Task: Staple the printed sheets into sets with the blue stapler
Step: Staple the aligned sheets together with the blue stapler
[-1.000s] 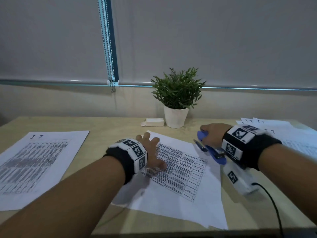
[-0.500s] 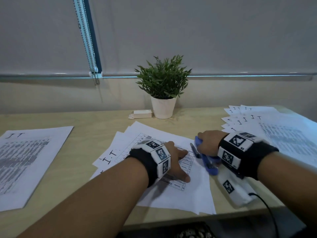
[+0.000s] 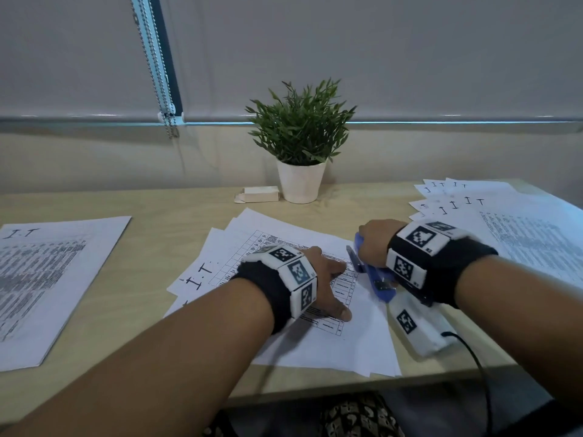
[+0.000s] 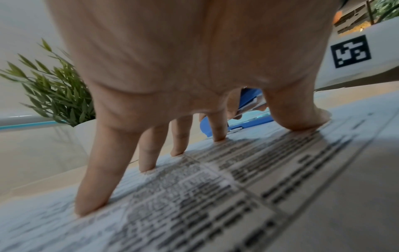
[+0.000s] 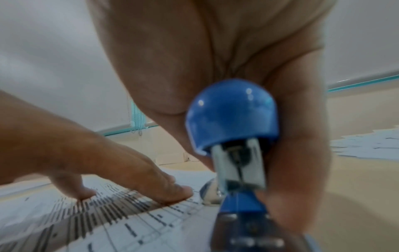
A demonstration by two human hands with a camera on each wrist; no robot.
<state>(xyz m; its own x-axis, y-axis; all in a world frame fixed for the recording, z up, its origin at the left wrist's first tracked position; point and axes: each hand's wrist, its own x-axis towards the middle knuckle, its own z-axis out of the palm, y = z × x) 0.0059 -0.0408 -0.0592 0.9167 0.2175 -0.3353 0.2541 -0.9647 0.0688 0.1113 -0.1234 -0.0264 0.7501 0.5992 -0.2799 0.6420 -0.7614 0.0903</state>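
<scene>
A loose set of printed sheets (image 3: 347, 348) lies fanned at the table's middle. My left hand (image 3: 328, 279) presses on it with straight, spread fingers (image 4: 103, 170), close to its right edge. My right hand (image 3: 375, 241) grips the blue stapler (image 3: 378, 282) from above, just right of the left hand. In the right wrist view the stapler (image 5: 233, 116) points away from the camera, its base on the sheets' edge (image 5: 151, 230). I cannot tell whether paper sits inside its mouth.
A stack of printed sheets (image 3: 47, 279) lies at the left of the wooden table (image 3: 157, 209). More sheets (image 3: 504, 222) are fanned out at the right. A potted plant (image 3: 301, 181) and a small white box (image 3: 258, 194) stand at the back by the wall.
My left hand has slid and turned the middle sheets, so lower sheets now fan out at their left. It now lies nearer the stapler. My right hand keeps its grip on the stapler.
</scene>
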